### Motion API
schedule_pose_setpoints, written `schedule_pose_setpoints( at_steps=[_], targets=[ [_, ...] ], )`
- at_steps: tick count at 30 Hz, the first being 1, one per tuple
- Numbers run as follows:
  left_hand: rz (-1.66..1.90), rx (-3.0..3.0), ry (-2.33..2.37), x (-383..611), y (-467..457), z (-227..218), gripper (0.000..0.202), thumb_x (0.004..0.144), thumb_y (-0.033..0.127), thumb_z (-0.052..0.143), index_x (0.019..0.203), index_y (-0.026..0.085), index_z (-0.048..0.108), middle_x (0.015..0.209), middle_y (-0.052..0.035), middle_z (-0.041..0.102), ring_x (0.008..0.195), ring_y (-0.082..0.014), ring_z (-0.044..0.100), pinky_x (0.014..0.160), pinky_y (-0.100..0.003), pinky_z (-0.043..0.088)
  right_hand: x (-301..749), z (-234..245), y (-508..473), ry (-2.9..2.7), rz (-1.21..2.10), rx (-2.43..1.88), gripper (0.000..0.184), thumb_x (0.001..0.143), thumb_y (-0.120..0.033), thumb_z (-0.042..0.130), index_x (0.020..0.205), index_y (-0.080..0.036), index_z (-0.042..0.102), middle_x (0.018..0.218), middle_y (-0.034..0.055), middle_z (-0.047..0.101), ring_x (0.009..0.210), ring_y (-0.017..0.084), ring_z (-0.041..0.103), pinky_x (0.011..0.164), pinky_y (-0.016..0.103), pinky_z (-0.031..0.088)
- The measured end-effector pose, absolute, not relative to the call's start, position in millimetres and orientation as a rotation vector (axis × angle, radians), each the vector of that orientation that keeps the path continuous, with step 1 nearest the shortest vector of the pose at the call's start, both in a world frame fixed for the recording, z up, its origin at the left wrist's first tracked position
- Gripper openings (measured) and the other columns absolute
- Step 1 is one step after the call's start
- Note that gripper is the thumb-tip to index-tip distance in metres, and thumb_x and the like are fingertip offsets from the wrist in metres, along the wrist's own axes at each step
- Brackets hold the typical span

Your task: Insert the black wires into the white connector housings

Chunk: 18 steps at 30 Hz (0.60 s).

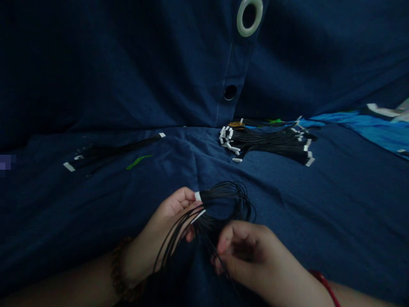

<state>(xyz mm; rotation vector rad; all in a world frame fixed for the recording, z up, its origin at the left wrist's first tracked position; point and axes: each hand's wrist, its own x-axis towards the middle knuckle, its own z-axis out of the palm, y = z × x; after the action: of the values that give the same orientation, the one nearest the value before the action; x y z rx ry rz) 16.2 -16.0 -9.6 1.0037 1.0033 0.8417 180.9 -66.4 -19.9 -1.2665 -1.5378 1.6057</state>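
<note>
Near the front, my left hand (174, 217) is closed on a looped bundle of thin black wires (241, 200). A white connector (198, 196) shows at its fingertips, and a second white connector (198, 216) lies across the wires just below. Loose wire ends fan down over the left wrist. To the right, my right hand (249, 256) has its thumb and fingertips pinched together at the wires hanging under the loop. One or more thin strands run through that pinch; how many, I cannot make out.
A thick bundle of black wires (271, 143) with white connectors lies at the back right. A thinner wire bundle (118, 148) and a green strip (139, 162) lie at the left. Blue plastic (358, 125) spreads at far right. Dark blue cloth (172, 164) covers the surface; a curtain with a ring (240, 26) hangs behind.
</note>
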Motion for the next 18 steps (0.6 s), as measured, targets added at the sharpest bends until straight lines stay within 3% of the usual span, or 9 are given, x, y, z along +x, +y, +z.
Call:
schedule_pose_setpoints(
  at_steps=[4, 8, 10, 15, 18],
  targets=[
    [0.857, 1.042, 0.986, 17, -16, -13, 0.009, 0.074, 0.021, 0.058, 0.073, 0.019, 0.049, 0.057, 0.0062, 0.046, 0.042, -0.0049, 0.038, 0.036, -0.012, 0.03, 191, -11, -61, -1.575, 1.543, -1.288, 0.005, 0.071, -0.014, 0.055, 0.076, -0.016, 0.054, 0.066, -0.0013, 0.056, 0.059, 0.01, 0.052, 0.055, 0.02, 0.04],
    [0.861, 1.015, 1.007, 16, -16, -14, 0.009, 0.076, 0.022, 0.057, 0.074, 0.019, 0.049, 0.059, 0.0058, 0.046, 0.043, -0.0047, 0.038, 0.038, -0.013, 0.032, 216, 15, -55, -1.188, 2.032, -1.071, 0.006, 0.072, -0.021, 0.054, 0.075, -0.017, 0.057, 0.058, -0.004, 0.05, 0.045, 0.005, 0.046, 0.044, 0.016, 0.038],
    [0.855, 0.995, 1.009, 16, -16, -14, 0.009, 0.076, 0.021, 0.057, 0.074, 0.019, 0.049, 0.062, 0.0055, 0.046, 0.045, -0.0044, 0.038, 0.041, -0.013, 0.035, 232, 27, -53, -1.057, 2.096, -0.912, 0.009, 0.073, -0.026, 0.056, 0.07, -0.019, 0.061, 0.056, -0.0038, 0.051, 0.044, 0.004, 0.049, 0.042, 0.014, 0.037],
    [0.835, 0.985, 0.978, 15, -16, -11, 0.008, 0.076, 0.02, 0.057, 0.075, 0.017, 0.049, 0.062, 0.0043, 0.048, 0.047, -0.0049, 0.04, 0.04, -0.012, 0.035, 267, 36, -46, -1.308, 1.451, -0.878, 0.007, 0.075, -0.034, 0.063, 0.08, -0.029, 0.063, 0.064, -0.0031, 0.055, 0.057, 0.008, 0.057, 0.05, 0.017, 0.045],
    [0.802, 0.996, 0.96, 15, -17, -10, 0.01, 0.075, 0.022, 0.058, 0.075, 0.017, 0.05, 0.059, 0.0046, 0.048, 0.044, -0.0044, 0.039, 0.037, -0.011, 0.034, 271, 30, -44, -1.541, 0.789, -1.01, 0.026, 0.085, -0.051, 0.039, 0.084, -0.033, 0.058, 0.073, 0.0004, 0.058, 0.07, 0.014, 0.062, 0.054, 0.023, 0.048]
  ],
)
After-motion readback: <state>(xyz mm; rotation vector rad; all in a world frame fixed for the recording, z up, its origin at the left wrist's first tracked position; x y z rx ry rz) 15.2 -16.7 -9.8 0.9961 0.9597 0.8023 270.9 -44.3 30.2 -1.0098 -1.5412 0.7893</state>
